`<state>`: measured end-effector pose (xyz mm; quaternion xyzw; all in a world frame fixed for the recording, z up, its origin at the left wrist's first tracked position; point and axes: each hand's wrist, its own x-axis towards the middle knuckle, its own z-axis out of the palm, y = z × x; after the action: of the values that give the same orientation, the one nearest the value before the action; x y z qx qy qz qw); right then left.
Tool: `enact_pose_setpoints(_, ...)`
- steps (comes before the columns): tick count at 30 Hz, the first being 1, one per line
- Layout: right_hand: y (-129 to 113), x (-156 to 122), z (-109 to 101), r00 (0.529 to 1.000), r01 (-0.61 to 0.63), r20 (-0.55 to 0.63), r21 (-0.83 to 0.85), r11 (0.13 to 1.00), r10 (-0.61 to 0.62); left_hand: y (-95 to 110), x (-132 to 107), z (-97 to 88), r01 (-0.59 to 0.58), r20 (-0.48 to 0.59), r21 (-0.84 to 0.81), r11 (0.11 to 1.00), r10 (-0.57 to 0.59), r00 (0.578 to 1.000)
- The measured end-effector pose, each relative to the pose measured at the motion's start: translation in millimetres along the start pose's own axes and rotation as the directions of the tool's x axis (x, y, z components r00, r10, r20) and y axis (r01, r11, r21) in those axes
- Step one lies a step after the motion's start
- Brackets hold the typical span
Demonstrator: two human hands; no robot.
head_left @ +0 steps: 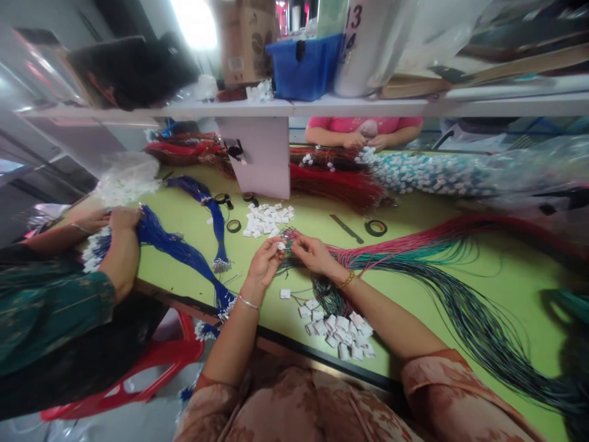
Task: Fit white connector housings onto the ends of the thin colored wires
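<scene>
My left hand pinches a small white connector at its fingertips. Right beside it, my right hand is closed on the ends of thin red and green wires that stretch off to the right over the green table. Both hands meet above the table's middle. A pile of wired white connectors lies near the front edge between my forearms. A heap of loose white connectors sits just beyond my hands.
A co-worker on the left handles a blue wire bundle. Another person in pink sits across the table by red wires. Tape rolls, a metal strip, a white shelf post and a blue bin are nearby.
</scene>
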<state>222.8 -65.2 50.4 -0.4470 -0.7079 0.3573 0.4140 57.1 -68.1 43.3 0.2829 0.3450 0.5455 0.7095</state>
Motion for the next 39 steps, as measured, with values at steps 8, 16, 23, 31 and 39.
enact_pose_setpoints(8, 0, 0, 1, 0.999, -0.020, -0.037, -0.056, 0.998, 0.018, 1, -2, 1.4, -0.008, 0.006, 0.077, 0.997, 0.007, 1.000)
enact_pose_setpoints(16, -4, -6, 9, 0.995, 0.089, -0.017, -0.375, 0.923, -0.103, -12, -1, 3.0, -0.037, -0.045, 0.142, 0.989, 0.044, 0.998)
enact_pose_setpoints(23, -1, -4, 12, 0.996, 0.094, 0.044, -0.365, 0.926, -0.084, -16, 0, 3.9, -0.087, -0.104, 0.209, 0.974, 0.111, 0.988)
enact_pose_setpoints(31, 23, 13, -16, 0.995, 0.020, 0.097, -0.401, 0.916, 0.021, -4, 2, -5.7, -0.026, -0.167, 0.327, 0.945, 0.085, 0.982)
enact_pose_setpoints(39, 34, 17, -25, 0.973, -0.006, 0.159, -0.701, 0.713, 0.165, 1, 3, -8.2, 0.025, -0.157, 0.365, 0.931, 0.035, 0.987)
